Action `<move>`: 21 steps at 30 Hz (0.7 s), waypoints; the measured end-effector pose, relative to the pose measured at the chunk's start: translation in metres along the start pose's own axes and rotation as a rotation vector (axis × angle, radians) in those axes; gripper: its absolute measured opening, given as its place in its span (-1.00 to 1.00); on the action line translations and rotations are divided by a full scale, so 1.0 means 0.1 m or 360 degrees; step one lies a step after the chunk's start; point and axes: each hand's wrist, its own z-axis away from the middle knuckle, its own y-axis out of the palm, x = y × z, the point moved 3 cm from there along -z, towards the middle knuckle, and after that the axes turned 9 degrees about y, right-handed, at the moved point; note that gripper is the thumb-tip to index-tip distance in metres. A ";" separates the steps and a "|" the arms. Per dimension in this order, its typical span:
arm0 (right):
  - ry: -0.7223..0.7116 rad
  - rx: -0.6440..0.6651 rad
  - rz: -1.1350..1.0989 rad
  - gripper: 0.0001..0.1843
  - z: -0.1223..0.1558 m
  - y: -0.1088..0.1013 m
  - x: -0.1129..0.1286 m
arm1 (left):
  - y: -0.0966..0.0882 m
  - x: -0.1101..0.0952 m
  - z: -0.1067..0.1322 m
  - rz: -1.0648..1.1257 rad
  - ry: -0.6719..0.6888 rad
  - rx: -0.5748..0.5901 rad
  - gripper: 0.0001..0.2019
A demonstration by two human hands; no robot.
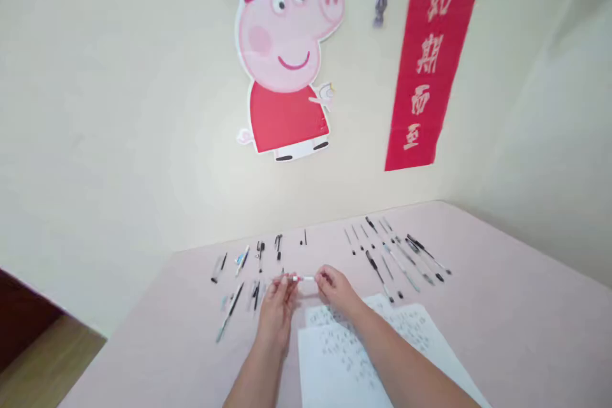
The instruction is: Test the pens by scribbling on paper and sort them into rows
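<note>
Both my hands hold a slim white-and-red pen (303, 278) level above the table. My left hand (281, 299) pinches its left end, where a red part shows beside the fingertips. At the other end, the fingers of my right hand (335, 287) close on the white tip. Whether the pen is whole or in parts is too small to tell. Left of my left hand lie a long black pen with a pale end (230, 312) and some dark pen pieces (255, 296). White sheets with handwritten marks (344, 357) lie beneath my right forearm.
Several pens, caps and refills lie in rows at the right, among them a black pen (379, 275) and a clear pen (401, 266). More pen parts (261, 255) lie at the back left. The pink table (143, 331) meets the wall (143, 140) behind.
</note>
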 end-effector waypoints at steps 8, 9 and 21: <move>0.0151 0.0037 -0.0017 -0.44 -0.04 0.01 -0.10 | 0.02 0.00 0.01 -0.0031 -0.0020 -0.0053 -0.90; 0.0167 0.0055 -0.0050 -0.43 -0.04 0.02 -0.10 | 0.03 0.00 0.01 -0.0037 -0.0014 -0.0060 -0.89; -0.0040 -0.0020 0.0034 -0.66 -0.02 0.01 -0.05 | 0.04 -0.02 0.03 -0.0013 -0.0012 -0.0099 -0.94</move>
